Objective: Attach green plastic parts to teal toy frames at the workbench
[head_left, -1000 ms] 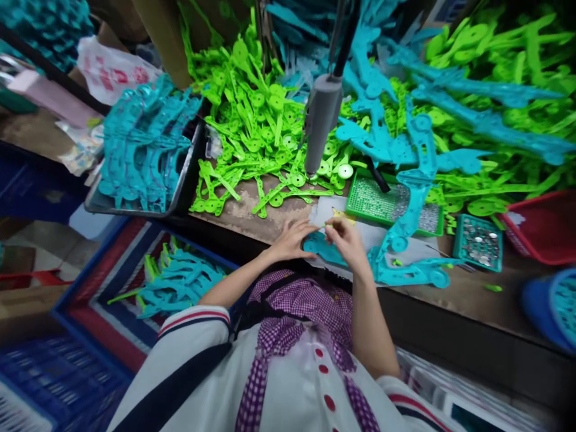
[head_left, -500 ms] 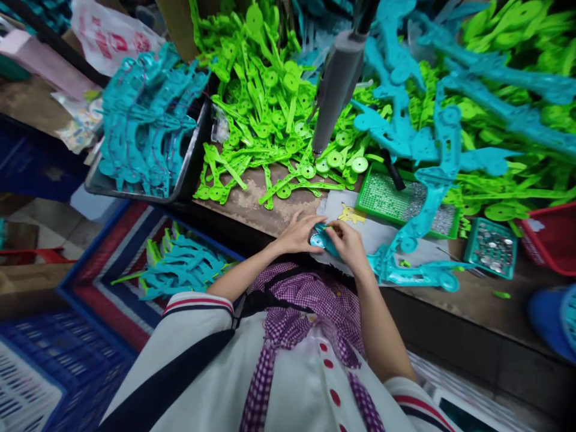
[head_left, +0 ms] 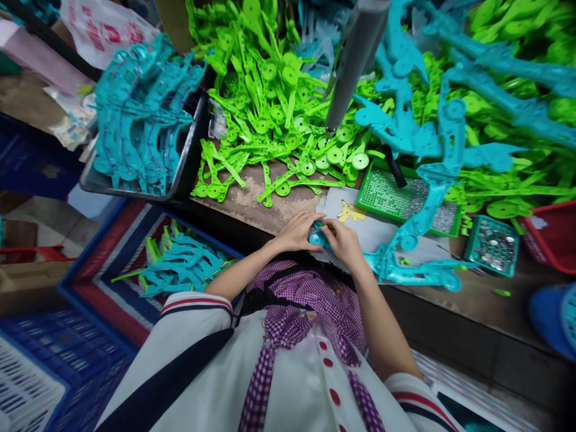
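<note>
At the table's front edge, my left hand point(head_left: 297, 233) grips the rounded end of a blue plastic part point(head_left: 316, 236). My right hand point(head_left: 342, 241) pinches the same part from the other side, its fingertips close to a bit of green. Fingers cover much of the piece. Another long blue plastic piece point(head_left: 411, 276) lies to the right of my right hand. A grey electric screwdriver point(head_left: 353, 66) hangs above the pile of green plastic arms point(head_left: 288, 138), tip downward and apart from both hands.
A green basket point(head_left: 382, 201) holds small metal pieces, with a teal tray point(head_left: 492, 246) of shiny parts and a red basket point(head_left: 551, 234) further right. A grey bin point(head_left: 177, 186) full of blue parts stands left. Below it, a blue crate point(head_left: 85, 258) holds more blue and green parts.
The hanging screwdriver appears further right and higher as the view shifts slightly. Both hands stay together on the blue part, which is turned a little between the fingers.
</note>
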Tool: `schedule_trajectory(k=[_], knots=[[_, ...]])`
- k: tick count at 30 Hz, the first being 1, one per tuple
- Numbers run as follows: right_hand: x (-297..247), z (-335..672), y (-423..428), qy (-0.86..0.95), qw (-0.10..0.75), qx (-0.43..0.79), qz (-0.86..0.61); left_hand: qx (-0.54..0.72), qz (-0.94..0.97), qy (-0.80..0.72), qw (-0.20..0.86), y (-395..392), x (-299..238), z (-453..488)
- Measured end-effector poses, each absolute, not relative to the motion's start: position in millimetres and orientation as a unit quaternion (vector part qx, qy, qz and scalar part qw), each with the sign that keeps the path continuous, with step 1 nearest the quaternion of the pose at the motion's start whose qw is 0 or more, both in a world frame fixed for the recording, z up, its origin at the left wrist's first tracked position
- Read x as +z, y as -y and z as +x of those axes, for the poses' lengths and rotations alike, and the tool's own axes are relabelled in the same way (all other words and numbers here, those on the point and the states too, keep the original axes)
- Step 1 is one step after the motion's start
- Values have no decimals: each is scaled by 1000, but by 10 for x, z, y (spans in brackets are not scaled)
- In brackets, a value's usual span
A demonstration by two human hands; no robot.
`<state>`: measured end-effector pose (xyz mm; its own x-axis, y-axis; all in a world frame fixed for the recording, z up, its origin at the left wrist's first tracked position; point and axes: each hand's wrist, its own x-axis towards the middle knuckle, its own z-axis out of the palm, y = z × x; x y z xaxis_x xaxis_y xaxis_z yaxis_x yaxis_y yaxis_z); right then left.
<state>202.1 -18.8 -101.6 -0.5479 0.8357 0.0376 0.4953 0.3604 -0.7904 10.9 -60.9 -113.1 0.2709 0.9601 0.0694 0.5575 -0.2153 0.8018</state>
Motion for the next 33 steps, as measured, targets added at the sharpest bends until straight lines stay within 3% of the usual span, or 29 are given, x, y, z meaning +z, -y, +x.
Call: schedule_trajectory(k=[17, 23, 33], knots=[[-1103, 2060, 230, 833, 202, 311, -411, 302, 720, -524, 341, 626, -1106, 114], [-1061, 2093, 242, 799, 265, 359, -404, 297, 712, -537, 341, 633, -1100, 124], [-1063, 2088, 189, 822, 217, 356, -388, 294, 717, -532, 342, 620, -1160, 124]])
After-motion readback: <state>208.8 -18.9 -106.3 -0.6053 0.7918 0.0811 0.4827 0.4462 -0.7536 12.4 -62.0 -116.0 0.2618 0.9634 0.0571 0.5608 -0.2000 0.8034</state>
